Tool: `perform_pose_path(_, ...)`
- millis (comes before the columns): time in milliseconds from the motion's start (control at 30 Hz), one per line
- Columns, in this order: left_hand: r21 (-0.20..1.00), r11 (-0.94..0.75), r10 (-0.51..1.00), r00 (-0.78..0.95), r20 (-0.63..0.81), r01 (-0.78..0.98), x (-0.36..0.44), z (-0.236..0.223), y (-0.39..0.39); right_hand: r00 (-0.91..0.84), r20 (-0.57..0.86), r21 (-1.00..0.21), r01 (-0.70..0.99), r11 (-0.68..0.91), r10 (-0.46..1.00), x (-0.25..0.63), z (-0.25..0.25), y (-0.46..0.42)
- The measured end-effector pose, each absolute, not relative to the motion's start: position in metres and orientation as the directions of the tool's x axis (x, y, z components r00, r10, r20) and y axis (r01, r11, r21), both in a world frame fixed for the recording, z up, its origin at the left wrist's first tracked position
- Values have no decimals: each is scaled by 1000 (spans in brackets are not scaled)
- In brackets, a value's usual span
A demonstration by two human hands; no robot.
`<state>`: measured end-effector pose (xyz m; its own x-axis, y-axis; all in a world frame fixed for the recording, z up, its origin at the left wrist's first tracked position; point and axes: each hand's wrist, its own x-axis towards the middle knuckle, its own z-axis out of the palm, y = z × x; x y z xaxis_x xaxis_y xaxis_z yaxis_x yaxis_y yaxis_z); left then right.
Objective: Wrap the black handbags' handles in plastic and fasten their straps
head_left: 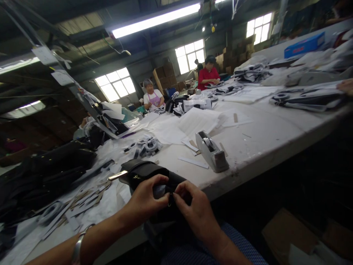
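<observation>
A black bag [149, 170] with a smooth, leather-like surface lies at the front edge of the white table, partly overhanging it. From its left side sticks out a shiny gold-coloured metal bar [117, 175]. My left hand [150, 195] grips the near edge of the bag, thumb and fingers closed on it. Close beside it, my right hand [193, 206] pinches the same edge. A small gold-coloured metal piece [170, 200] shows between my fingertips; its kind is too small to make out. The underside of the bag is in dark shadow.
A grey tape dispenser [211, 152] stands right of the bag. Rolled strips [147, 145], white sheets [198, 121] and cardboard strips [85, 202] lie about the table [256, 136]. Black bags [55, 169] are piled left. Co-workers sit farther back; another person's hand [346, 87] shows at right.
</observation>
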<state>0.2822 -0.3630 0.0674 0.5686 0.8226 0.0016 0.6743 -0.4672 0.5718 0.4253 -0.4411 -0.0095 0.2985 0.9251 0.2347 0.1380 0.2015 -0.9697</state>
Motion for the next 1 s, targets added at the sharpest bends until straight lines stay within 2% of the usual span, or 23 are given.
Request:
perform_pose_path(167,547,-496,818,575,33,674,282,63,-364,337,287,-954,181,238,896,411,-15,-444)
perform_pose_path(300,533,-537,785,618,32,654,284,64,-358,325,224,-973,122,194,919,421,-13,-442)
perform_pose_path(433,549,-530,790,611,43,647,287,69,-353,287,193,-974,168,149,938,439,-12,-437)
perform_pose_path(567,616,-534,748,664,25,579,283,80,-354,242,220,-960,227,165,945,452,-10,-434)
perform_pose_path(667,679,-502,734,679,7,535,269,85,-357,235,230,-961,208,183,944,458,-9,-434)
perform_pose_path(800,708,-452,797,602,47,543,244,80,-366,212,246,-961,179,210,946,460,-9,-430)
perform_pose_path(933,772,-334,834,551,-26,541,237,75,-377,202,235,-961,198,195,951,457,-11,-429)
perform_pose_path(1000,815,-277,853,521,-36,510,239,77,-381,193,240,-948,258,187,951,455,-15,-432)
